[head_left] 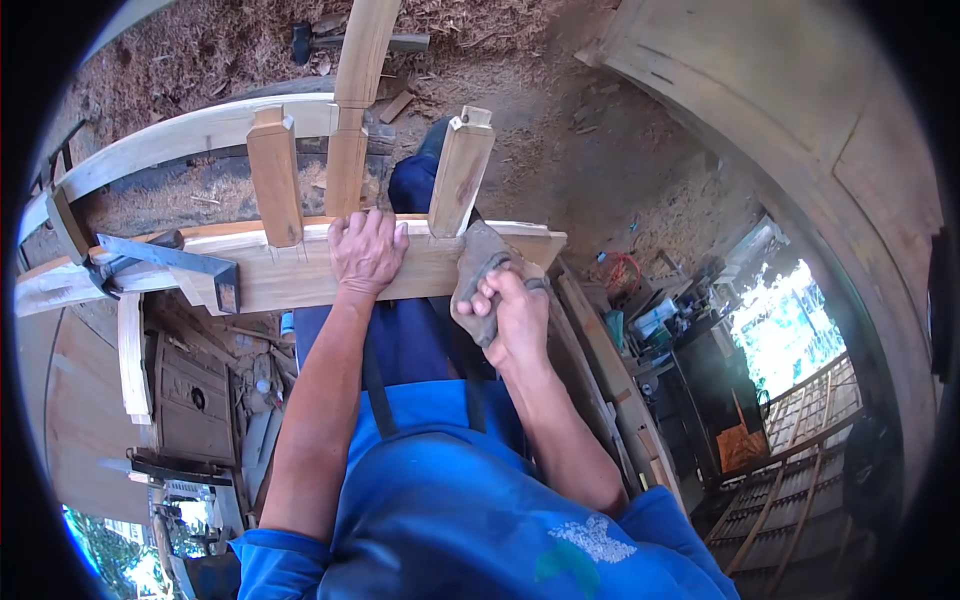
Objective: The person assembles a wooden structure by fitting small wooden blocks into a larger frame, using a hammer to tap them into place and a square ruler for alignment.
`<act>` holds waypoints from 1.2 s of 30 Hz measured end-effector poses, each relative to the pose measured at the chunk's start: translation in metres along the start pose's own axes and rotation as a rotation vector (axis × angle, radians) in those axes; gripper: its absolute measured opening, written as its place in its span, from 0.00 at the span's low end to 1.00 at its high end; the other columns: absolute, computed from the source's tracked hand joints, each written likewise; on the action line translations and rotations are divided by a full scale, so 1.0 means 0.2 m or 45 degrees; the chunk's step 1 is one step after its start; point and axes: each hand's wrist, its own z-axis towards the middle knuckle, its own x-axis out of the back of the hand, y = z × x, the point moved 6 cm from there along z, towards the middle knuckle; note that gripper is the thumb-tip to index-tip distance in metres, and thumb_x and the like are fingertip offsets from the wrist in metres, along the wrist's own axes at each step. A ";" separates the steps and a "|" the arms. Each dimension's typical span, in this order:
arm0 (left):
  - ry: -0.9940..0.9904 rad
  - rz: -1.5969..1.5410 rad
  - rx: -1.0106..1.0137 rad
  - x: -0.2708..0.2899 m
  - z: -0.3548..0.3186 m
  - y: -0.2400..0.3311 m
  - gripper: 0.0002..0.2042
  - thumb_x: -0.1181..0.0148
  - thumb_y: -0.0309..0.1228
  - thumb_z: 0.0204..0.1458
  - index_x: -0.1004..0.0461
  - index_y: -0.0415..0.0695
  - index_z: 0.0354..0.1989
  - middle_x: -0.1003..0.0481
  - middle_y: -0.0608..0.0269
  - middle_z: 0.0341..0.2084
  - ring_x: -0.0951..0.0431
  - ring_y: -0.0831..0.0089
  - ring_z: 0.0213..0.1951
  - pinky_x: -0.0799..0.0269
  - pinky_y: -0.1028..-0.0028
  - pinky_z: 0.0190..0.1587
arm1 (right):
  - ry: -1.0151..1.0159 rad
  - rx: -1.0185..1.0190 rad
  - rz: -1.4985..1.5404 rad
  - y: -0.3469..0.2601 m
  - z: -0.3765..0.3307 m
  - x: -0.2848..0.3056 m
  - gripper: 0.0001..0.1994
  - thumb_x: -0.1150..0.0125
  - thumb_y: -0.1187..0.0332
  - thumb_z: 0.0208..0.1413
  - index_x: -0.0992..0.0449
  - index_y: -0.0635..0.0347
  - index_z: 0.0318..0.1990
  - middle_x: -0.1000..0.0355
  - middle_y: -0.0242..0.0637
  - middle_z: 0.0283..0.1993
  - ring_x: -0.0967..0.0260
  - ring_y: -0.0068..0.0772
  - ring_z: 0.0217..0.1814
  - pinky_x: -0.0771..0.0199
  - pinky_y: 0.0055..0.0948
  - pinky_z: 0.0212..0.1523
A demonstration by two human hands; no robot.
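A pale wooden beam point(285, 275) lies crosswise in front of me, gently curved. My left hand point(368, 252) rests on it, its fingers curled over the far edge. My right hand point(518, 315) is closed around the worn wooden handle of a handsaw point(477, 262), near the beam's right end. Only a sliver of dark blade shows, beside the right post point(461, 175); the rest is hidden. That post and a left post point(274, 180) stand up from the beam, with shaped tenons on their tops. Between them a longer wooden piece point(346, 165) reaches away, beyond my left fingertips.
A grey metal bar clamp point(175, 262) sits on the beam's left part. Another curved timber point(190, 135) lies beyond. A hammer point(385, 42) rests on the shavings-covered ground. Planks point(625, 390) run along my right, near a cluttered bench. A large wooden panel point(800, 100) stands upper right.
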 end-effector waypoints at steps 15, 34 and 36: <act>-0.016 -0.024 0.002 0.00 0.00 -0.01 0.12 0.49 0.42 0.58 0.22 0.51 0.35 0.27 0.68 0.30 0.27 0.68 0.37 0.38 0.61 0.49 | 0.032 -0.050 0.101 -0.05 -0.34 0.05 0.10 0.48 0.76 0.58 0.37 0.55 0.46 0.40 0.27 0.25 0.39 0.24 0.21 0.28 0.37 0.30; -0.050 0.034 0.008 -0.01 -0.02 -0.02 0.12 0.49 0.43 0.59 0.21 0.51 0.37 0.28 0.69 0.30 0.27 0.68 0.37 0.38 0.60 0.51 | 0.055 -0.045 0.079 -0.01 -0.16 0.07 0.05 0.48 0.77 0.58 0.33 0.57 0.31 0.37 0.29 0.24 0.39 0.22 0.20 0.26 0.36 0.28; -0.022 0.005 -0.022 0.00 0.02 -0.01 0.12 0.48 0.43 0.58 0.21 0.51 0.37 0.28 0.69 0.31 0.27 0.69 0.37 0.38 0.60 0.51 | -0.059 -0.057 0.093 -0.05 -0.24 0.08 0.08 0.48 0.76 0.57 0.34 0.54 0.42 0.38 0.28 0.26 0.38 0.24 0.21 0.25 0.36 0.30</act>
